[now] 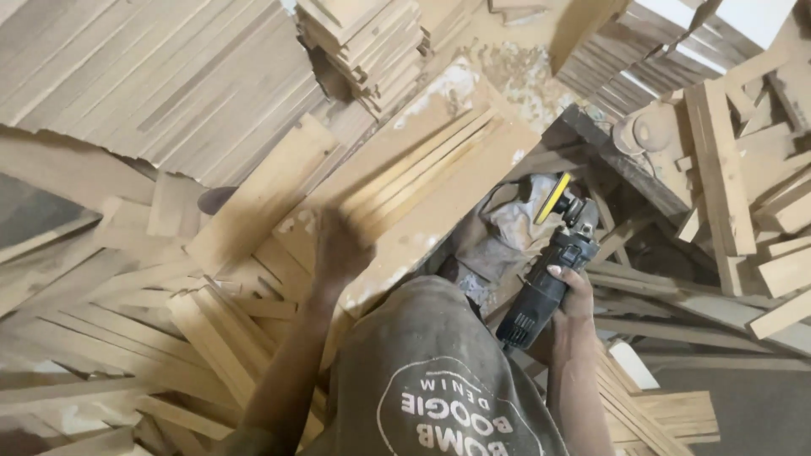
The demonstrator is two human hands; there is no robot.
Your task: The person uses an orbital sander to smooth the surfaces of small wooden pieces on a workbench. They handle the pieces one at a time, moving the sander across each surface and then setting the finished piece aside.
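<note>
Head view looks down on us at a sloped wooden work board (439,190) thick with sawdust. Our right hand (573,295) is wrapped tight around the body of a black handheld electric sander with a round yellow pad (553,253). We carry it off the work, to the right of the board, pad edge-on and tilted up and away from us; held so, it touches nothing.

Our left hand (338,245) is blurred. It lies on the lower part of the board, at the near ends of a few thin pale wooden slats (422,169) lying side by side along the slope. Whether the fingers pinch a slat or merely press flat we cannot tell. The slats run away from that hand towards the upper right.

Left of the left hand and below it, loose pale wooden strips (211,338) sprawl in a heap. Beyond the board, stacks of cut wooden pieces (363,42) stand well apart from both grips. Just past the sander, between it and the board's edge, sits a crumpled dusty cloth (507,224).
</note>
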